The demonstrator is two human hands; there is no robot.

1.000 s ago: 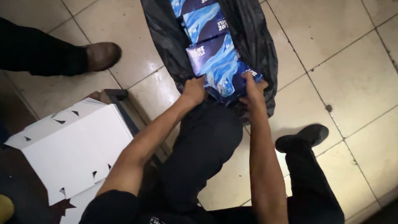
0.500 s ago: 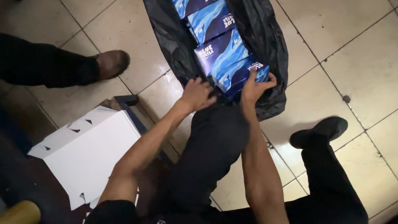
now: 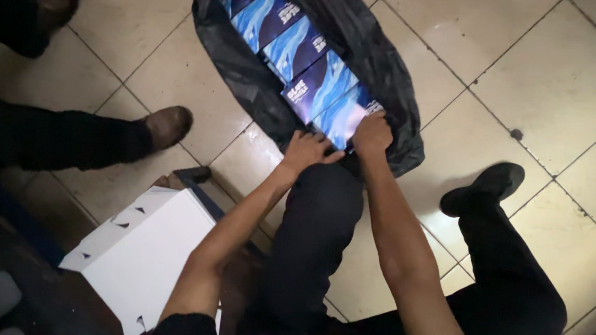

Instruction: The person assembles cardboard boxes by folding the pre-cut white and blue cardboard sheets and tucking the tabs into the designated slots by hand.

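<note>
A black plastic bag [image 3: 391,88] lies open on the tiled floor in front of me. Inside it runs a row of several blue boxes [image 3: 304,58] with a wave pattern, laid side by side. My left hand [image 3: 308,150] rests at the bag's near edge, fingers spread against the nearest blue box [image 3: 342,112]. My right hand [image 3: 372,135] grips the near end of that same box. My knee, in dark trousers, sits just below both hands.
A white cardboard box [image 3: 143,254] lies at my lower left. Another person's brown shoes [image 3: 167,125] and dark trouser legs stand at the left. My own black shoe [image 3: 481,186] rests on the tiles at right.
The camera has shifted, so the bag sits lower and more central in view. Both hands stay at the nearest blue box; the right hand has closed more firmly on its end.
</note>
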